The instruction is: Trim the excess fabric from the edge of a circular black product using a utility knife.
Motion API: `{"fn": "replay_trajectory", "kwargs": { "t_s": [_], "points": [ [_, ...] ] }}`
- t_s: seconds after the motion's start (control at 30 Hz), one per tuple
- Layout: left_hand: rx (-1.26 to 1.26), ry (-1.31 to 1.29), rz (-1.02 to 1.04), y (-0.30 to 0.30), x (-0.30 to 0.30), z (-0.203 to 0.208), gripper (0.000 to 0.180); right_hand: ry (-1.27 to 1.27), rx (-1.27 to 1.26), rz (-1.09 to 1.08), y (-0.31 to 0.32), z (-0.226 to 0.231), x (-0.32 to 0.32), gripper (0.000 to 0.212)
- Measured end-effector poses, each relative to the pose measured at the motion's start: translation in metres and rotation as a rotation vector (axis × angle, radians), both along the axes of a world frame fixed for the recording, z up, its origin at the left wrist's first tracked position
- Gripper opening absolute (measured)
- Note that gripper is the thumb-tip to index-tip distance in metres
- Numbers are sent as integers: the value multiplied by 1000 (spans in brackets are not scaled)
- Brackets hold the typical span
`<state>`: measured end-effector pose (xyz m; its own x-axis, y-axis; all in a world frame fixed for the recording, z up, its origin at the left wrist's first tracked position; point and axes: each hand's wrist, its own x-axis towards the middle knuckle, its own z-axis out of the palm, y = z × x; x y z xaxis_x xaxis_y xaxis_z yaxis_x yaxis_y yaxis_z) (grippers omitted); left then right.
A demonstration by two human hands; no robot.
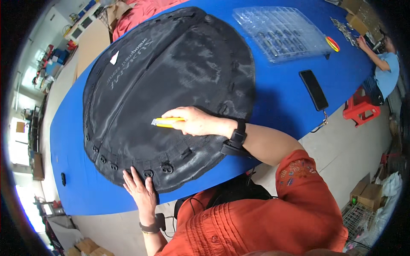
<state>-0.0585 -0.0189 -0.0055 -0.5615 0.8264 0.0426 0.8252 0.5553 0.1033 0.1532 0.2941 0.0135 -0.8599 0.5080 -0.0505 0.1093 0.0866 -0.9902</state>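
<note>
A large round piece of black mesh fabric (171, 85) lies spread on the blue-covered table (282, 98), with a seam running across it and several black plastic rings or buckles along its near edge. Closed around a yellow utility knife (166, 122), my right hand (194, 121) is over the middle of the fabric; the metal tip points left. My left hand (142, 192) rests with fingers spread on the near rim, beside a black plastic buckle (148, 173). A small white scrap or tag (114, 57) sits on the far left part of the fabric.
To the right lies a black phone (314, 90) with a strap. Behind it is a clear compartment box (277, 34) holding small dark parts, with a roll of yellow-and-red tape (332, 44) nearby. Another person (386, 68) works at the far right, near a red stool (361, 110).
</note>
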Motion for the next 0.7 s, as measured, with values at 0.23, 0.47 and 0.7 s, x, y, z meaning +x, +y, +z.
{"fn": "replay_trajectory", "kwargs": {
  "t_s": [0.23,0.47,0.7],
  "points": [
    [72,70,-7,-2,-1,-13,74,-14,-2,5,-2,10,-1,38],
    [73,71,9,1,1,-10,71,-69,11,3,-3,10,-1,41],
    [89,71,13,3,5,-14,71,-59,32,-4,-1,-4,-3,45]
  ]
}}
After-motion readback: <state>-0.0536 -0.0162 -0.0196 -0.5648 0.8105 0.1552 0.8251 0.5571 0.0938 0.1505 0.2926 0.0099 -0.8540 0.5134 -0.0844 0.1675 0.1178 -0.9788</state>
